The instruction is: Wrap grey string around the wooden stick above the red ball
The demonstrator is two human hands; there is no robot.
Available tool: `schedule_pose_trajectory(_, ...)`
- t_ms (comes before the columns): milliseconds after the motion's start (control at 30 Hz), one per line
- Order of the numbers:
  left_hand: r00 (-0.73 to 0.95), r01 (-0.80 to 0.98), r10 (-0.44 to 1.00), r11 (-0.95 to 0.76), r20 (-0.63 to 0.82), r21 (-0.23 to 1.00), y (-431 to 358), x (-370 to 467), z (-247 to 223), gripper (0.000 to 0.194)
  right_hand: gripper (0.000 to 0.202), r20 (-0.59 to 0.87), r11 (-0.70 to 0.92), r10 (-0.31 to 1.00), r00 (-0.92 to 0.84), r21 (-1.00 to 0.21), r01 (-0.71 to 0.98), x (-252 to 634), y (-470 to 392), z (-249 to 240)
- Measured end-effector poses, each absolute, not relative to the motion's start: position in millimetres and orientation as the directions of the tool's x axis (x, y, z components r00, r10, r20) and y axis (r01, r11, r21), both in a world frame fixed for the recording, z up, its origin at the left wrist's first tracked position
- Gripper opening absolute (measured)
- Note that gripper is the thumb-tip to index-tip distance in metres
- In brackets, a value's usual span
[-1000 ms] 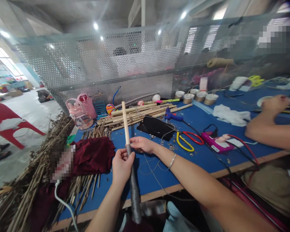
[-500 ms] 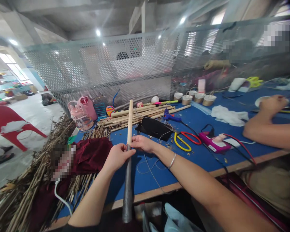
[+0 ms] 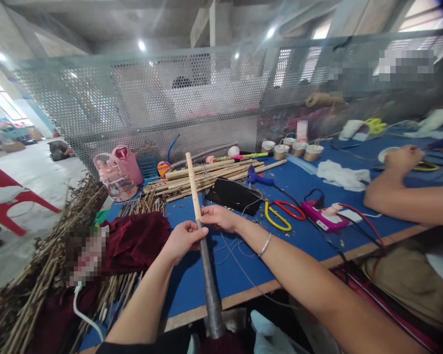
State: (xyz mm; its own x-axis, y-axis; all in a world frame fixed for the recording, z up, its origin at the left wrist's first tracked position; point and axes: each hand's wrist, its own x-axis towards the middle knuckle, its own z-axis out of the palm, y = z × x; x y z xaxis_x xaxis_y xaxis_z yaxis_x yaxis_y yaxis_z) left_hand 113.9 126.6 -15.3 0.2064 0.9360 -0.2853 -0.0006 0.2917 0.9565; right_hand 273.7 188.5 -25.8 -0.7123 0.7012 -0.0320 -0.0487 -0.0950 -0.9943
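My left hand (image 3: 184, 240) pinches a pale wooden stick (image 3: 193, 186) where it meets a dark grey tapered tube (image 3: 209, 280). On the other side of that joint, my right hand (image 3: 218, 219) grips the stick with fingertips and thumb. Small dark holes or marks show on the wood. The tube widens toward me and its thick end rests near my lap. A thin grey cord or wire (image 3: 251, 278) trails in loops beside my right hand and over the table edge. What my fingertips cover at the joint is hidden.
Right of my hands lie yellow-and-red-handled scissors (image 3: 278, 221), a blue glue gun (image 3: 259, 177) and a magenta power strip (image 3: 325, 216). Wooden sticks (image 3: 221, 173) lie behind. Dark red cloth (image 3: 136, 241) and dry stalks (image 3: 25, 275) are left. Another person's arm (image 3: 409, 196) is at right.
The stick has tilted: its top leans further left and its wide grey end has swung right. Both hands keep their grip at the joint. The view has shifted slightly.
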Motion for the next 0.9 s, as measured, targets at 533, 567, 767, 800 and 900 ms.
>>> schedule_pose_trajectory(533, 0.381, -0.078, 0.875, 0.352, -0.299, 0.933, 123.9, 110.8, -16.6, 0.031, 0.037, -0.041, -0.171, 0.637, -0.769, -0.981, -0.090, 273.4, 186.9, -30.0)
schedule_pose_trajectory(567, 0.430, -0.095, 0.850, 0.379, -0.306, 0.920, 123.7, 110.2, -15.1, 0.030, 0.038, -0.031, -0.180, 0.618, -0.786, -0.978, -0.103, 273.9, 186.6, -29.7)
schedule_pose_trajectory(767, 0.358, -0.075, 0.883, 0.351, -0.303, 0.933, 121.6, 111.2, -16.8, 0.032, 0.038, -0.028, -0.127, 0.681, -0.732, -0.989, -0.081, 271.3, 185.6, -30.0)
schedule_pose_trajectory(800, 0.315, -0.055, 0.903, 0.324, -0.292, 0.944, 121.6, 111.7, -17.8, 0.031, 0.038, -0.038, -0.127, 0.691, -0.722, -0.989, -0.070, 271.3, 186.0, -30.2)
schedule_pose_trajectory(900, 0.330, -0.050, 0.894, 0.337, -0.303, 0.940, 121.9, 112.0, -16.7, 0.030, 0.038, -0.056, -0.146, 0.671, -0.740, -0.988, -0.058, 272.8, 187.0, -29.5)
